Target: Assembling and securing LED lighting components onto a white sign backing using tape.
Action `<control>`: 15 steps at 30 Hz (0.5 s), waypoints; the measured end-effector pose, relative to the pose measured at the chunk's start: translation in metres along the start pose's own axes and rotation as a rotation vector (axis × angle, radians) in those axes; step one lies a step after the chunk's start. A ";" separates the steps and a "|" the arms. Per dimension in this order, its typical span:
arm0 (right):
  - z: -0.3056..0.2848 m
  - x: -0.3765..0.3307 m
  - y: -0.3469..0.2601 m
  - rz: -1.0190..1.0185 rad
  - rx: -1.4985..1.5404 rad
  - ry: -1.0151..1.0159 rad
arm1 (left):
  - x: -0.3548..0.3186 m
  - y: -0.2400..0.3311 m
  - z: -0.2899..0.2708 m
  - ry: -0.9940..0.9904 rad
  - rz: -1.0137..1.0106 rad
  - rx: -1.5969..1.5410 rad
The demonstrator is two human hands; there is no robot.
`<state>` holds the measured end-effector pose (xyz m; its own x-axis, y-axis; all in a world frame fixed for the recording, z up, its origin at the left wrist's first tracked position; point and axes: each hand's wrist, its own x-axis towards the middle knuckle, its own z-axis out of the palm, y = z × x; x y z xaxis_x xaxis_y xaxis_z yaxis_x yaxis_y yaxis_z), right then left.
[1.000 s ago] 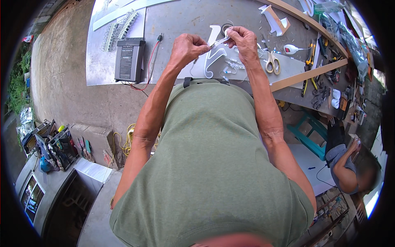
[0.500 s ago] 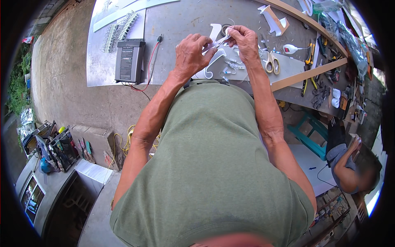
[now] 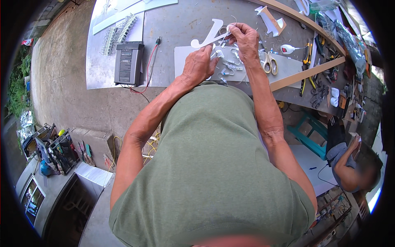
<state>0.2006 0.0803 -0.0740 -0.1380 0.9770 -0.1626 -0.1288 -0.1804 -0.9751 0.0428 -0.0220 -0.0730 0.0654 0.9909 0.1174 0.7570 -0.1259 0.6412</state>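
A flat white curved cut-out piece (image 3: 212, 35), shaped like a script letter, slants up between my hands over the metal table. My left hand (image 3: 199, 64) has its curled fingers at the piece's lower edge, with the thumb lower and apart. My right hand (image 3: 245, 41) pinches by the piece's right side, where a thin wire (image 3: 234, 19) curves up from the fingertips; the exact grip is partly hidden. Below and between the hands, small white modules on wires (image 3: 231, 66) lie on a pale sheet (image 3: 181, 55). Scissors with beige handles (image 3: 269, 66) lie beside my right wrist.
Left on the table stand a black power unit (image 3: 128, 64) with a red lead and a bundle of small modules (image 3: 119, 31). To the right are a glue bottle (image 3: 289, 49), wooden strips (image 3: 308, 74) and pliers (image 3: 307, 53). Another person (image 3: 349, 164) sits near a green stool (image 3: 310, 131).
My left hand has moved slightly down and left, with the thumb away from the right fingertips. The white piece has turned and shows more fully. My right hand stays almost in place.
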 end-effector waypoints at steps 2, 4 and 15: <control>-0.001 0.001 0.000 -0.002 0.003 0.013 | 0.005 0.002 0.000 -0.126 -0.110 -0.254; -0.001 0.002 0.001 -0.020 0.008 0.018 | 0.010 0.008 0.000 -0.166 -0.205 -0.488; -0.001 0.001 0.002 -0.005 0.012 0.037 | 0.010 0.009 -0.006 0.042 -0.245 -0.517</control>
<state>0.2012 0.0808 -0.0764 -0.1006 0.9814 -0.1633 -0.1415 -0.1766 -0.9741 0.0458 -0.0136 -0.0615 -0.1058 0.9927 -0.0582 0.3298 0.0903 0.9397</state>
